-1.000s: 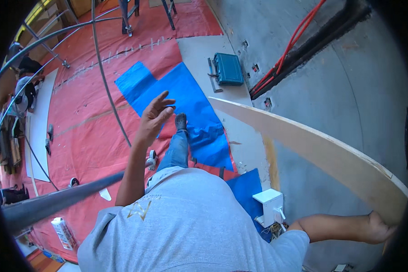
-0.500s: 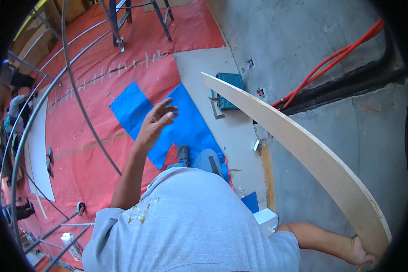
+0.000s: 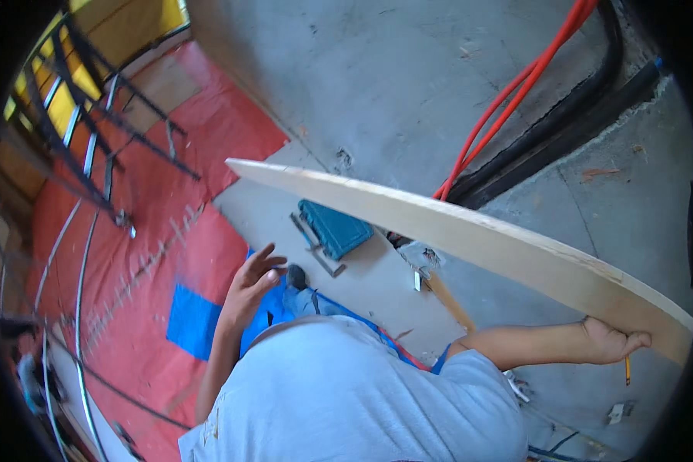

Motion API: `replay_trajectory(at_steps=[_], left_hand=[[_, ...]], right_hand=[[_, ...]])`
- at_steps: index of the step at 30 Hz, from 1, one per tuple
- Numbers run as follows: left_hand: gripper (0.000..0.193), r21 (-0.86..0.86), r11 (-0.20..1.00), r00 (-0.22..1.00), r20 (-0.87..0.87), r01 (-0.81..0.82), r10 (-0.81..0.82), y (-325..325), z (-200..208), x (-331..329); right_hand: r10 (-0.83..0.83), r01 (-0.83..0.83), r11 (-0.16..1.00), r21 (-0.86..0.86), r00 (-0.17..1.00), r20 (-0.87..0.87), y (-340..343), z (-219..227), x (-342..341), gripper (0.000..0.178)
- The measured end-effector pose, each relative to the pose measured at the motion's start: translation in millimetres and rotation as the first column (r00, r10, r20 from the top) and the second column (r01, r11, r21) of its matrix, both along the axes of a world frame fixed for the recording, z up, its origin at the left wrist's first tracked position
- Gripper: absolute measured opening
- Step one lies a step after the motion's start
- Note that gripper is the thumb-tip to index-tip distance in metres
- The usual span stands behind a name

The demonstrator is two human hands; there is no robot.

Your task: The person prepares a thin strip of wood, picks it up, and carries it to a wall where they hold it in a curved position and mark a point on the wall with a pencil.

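Observation:
A long, pale wooden board (image 3: pixel 470 239) stretches from the middle left of the view to the far right. My right hand (image 3: pixel 612 340) is closed on the board's lower edge near its right end. A thin yellow pencil (image 3: pixel 627 371) sticks out below that hand, and its upper part is hidden there. My left hand (image 3: pixel 254 283) is raised over the covered floor, fingers apart and nothing in them. Between the board and my left hand lie a teal case (image 3: pixel 336 229) and an L-shaped metal tool (image 3: pixel 316 245).
Red sheeting (image 3: pixel 131 269) covers the floor at left, with a blue sheet piece (image 3: pixel 192 319) on it. A dark stepladder (image 3: pixel 92 115) and curved metal tubes (image 3: pixel 85 308) stand there. Red cables (image 3: pixel 508 92) run toward black pipes (image 3: pixel 547 123) in a floor channel.
My view has turned to the right. The board now lies flatter across the picture, with my right hand still on it. My left hand stays raised with its fingers apart.

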State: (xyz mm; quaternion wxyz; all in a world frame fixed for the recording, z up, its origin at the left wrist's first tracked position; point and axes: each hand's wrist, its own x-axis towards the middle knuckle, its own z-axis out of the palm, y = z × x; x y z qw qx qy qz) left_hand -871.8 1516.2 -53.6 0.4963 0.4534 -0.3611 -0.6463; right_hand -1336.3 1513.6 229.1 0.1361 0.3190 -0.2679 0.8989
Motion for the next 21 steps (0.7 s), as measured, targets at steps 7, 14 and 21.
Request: replay_trajectory(at_steps=[7, 14, 21], left_hand=[[0.068, -0.135, 0.991, 0.969, 0.244, -0.006, 0.039, -136.9, 4.3, 50.2], [0.092, -0.541, 0.757, 0.785, 0.616, 0.365, 0.062, -294.4, 83.2, 45.9], [0.109, -0.463, 0.197, 0.48, 0.876, 0.864, -0.044, -399.5, 63.4, 2.3]], right_hand=[[-0.179, 0.173, 0.983, 0.061, 0.978, 0.112, -120.1, -6.4, 51.1, 0.056], [0.042, -0.055, 0.998, 0.016, 0.895, 0.444, -162.0, -49.5, 93.1, 0.063], [0.297, -0.24, 0.954, -0.177, 0.816, 0.496, -167.5, -150.4, 148.0, 0.059]])
